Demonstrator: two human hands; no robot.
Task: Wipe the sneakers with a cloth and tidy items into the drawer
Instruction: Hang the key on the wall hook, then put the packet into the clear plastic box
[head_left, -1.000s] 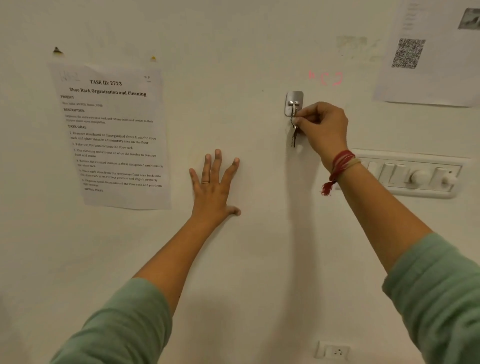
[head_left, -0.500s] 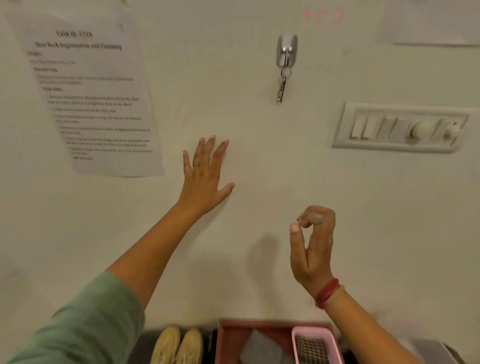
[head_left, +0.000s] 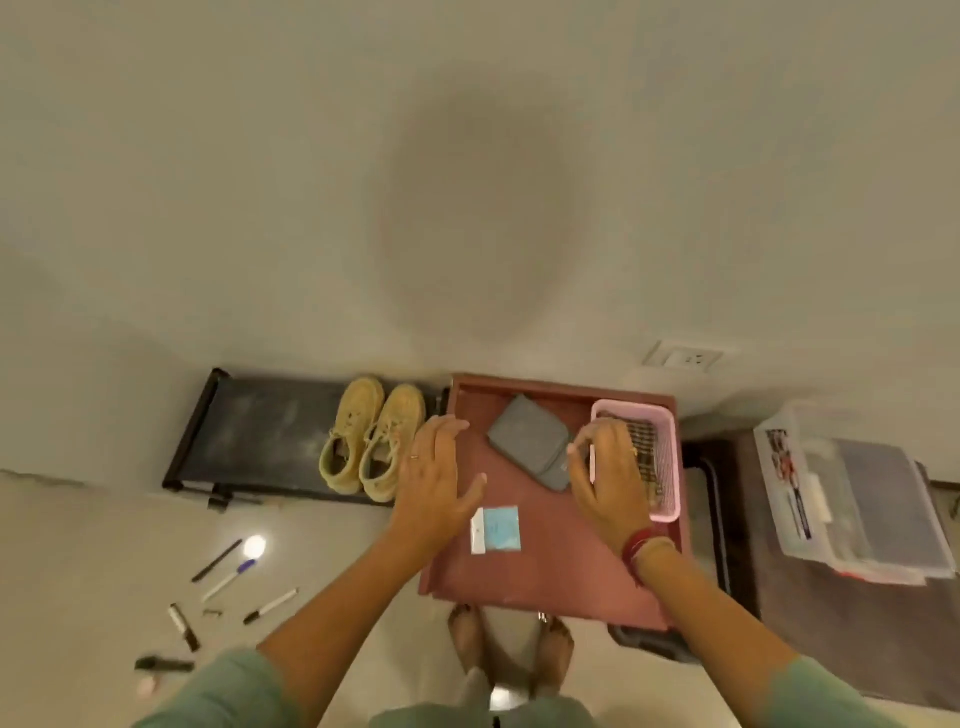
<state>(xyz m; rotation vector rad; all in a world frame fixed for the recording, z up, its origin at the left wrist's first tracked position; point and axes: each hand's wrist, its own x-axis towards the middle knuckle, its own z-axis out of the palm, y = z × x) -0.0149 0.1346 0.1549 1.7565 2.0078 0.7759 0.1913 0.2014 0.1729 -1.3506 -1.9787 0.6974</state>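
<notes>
A home hallway, it seems: plain wall (head_left: 260, 182) with a socket (head_left: 684, 357), low shoe rack (head_left: 260, 431) holding sneakers (head_left: 371, 441), open drawer (head_left: 545, 571), plastic storage box (head_left: 857, 509) alongside.

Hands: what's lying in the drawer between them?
In the head view, a folded grey cloth lies in the red drawer between the left hand and right hand, with a small blue packet too.

Light was soft, dimmish and warm, seemingly from above and behind the person. A big fuzzy shadow (head_left: 478, 208) sat on the wall (head_left: 208, 156), and one lamp reflection (head_left: 254, 546) blew out white on the glossy floor (head_left: 78, 571). Whole frame was smeared: left hand (head_left: 434, 478), right hand (head_left: 608, 473) and the clear box (head_left: 857, 499) all looked mushy. Wide lens bowed the floor line near the edges.
</notes>
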